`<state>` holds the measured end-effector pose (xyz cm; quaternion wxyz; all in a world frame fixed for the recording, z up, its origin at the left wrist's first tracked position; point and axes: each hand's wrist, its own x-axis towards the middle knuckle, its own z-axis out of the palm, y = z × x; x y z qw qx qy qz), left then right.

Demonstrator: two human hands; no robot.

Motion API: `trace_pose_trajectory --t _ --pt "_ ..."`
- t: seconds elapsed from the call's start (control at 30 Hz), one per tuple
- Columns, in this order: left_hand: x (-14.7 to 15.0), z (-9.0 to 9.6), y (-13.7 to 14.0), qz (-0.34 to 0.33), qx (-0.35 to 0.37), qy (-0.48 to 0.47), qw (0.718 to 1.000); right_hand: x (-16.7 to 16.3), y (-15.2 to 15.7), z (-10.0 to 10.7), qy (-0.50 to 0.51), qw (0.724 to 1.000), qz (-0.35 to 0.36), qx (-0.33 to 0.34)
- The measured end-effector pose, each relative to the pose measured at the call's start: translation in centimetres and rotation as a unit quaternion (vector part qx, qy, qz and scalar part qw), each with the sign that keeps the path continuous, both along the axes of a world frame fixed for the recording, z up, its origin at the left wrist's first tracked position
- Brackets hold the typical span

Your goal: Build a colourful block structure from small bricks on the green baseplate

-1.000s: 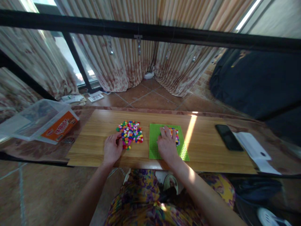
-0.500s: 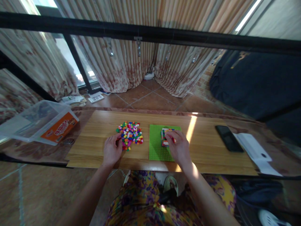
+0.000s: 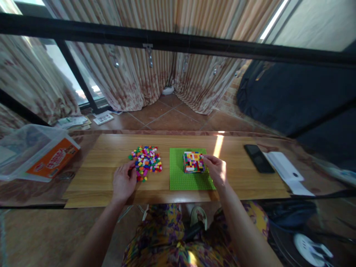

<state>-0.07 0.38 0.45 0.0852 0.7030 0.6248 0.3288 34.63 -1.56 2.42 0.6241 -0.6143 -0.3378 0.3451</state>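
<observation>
Left fingers [image 3: 128, 165] curl at bricks [image 3: 147, 159], right fingers [image 3: 209, 158] stand narrow, grips unclear, over a wooden board [image 3: 91, 163] before striped curtains [image 3: 141, 78].

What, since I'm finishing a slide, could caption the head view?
Left hand at loose colourful bricks, right hand at a brick block on a green baseplate.

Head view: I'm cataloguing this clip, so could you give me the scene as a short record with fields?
Left hand: left hand at the near-left edge of the loose brick pile; grip unclear
Right hand: right hand, fingertips at the right side of the brick block; grip unclear
Block: multicoloured, on the green baseplate
Surface: wooden board
Far right: dark phone
Far left: clear plastic bin, orange label
</observation>
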Motion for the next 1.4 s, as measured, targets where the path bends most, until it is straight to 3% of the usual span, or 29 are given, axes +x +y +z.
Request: trace_pose_trajectory --t 0.83,1.13,1.23,1.3,1.4 --pt "0.1 0.2 -0.1 0.003 -0.011 -0.007 1.0 0.0 0.9 0.5 0.026 0.999 -0.006 -0.047" --pt "-0.5 0.4 -0.4 0.004 -0.027 -0.119 0.992 -1.2 -0.7 0.4 0.026 0.998 -0.054 0.032" --pt "-0.5 0.6 -0.6 0.001 -0.024 -0.167 0.986 -3.0 -1.8 1.6 -0.047 0.996 -0.05 0.048" --pt "-0.3 1.3 -0.8 0.002 -0.006 -0.178 0.984 -4.7 -2.3 2.6 -0.141 0.988 0.019 0.059" --pt "0.1 3.6 -1.3 0.016 0.043 -0.19 0.981 -7.9 -2.3 3.7 -0.315 0.935 0.158 0.043"
